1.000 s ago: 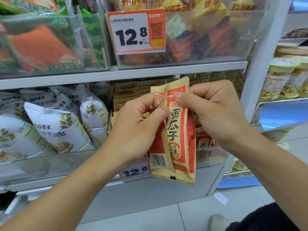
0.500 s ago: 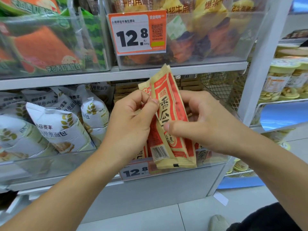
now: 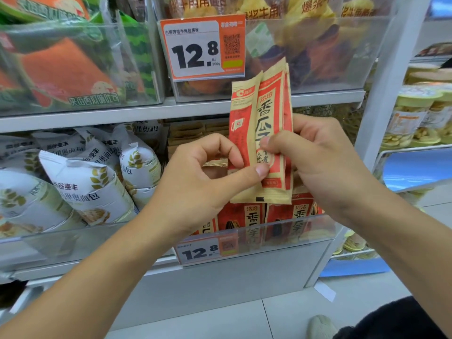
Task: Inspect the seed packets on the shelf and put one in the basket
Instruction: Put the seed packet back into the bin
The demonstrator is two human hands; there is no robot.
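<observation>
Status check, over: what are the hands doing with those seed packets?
Left hand and right hand both pinch the seed packets, upright before the shelf. Basket not in view. Nothing in the way.

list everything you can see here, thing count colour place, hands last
held seed packets: two, tan and red, upright in front of the shelf
seed packets in bin: several, red, lower bin below the hands
bread bags: several, white, lower left bin
upper price tag: one, orange and white, upper bin front
lower price tag: one, orange and white, lower bin front
jars: several, clear with pale lids, right shelf
watermelon-print bags: a few, red and green, upper left bin
left hand: pinches the packets' lower left
right hand: pinches the front packet
</observation>
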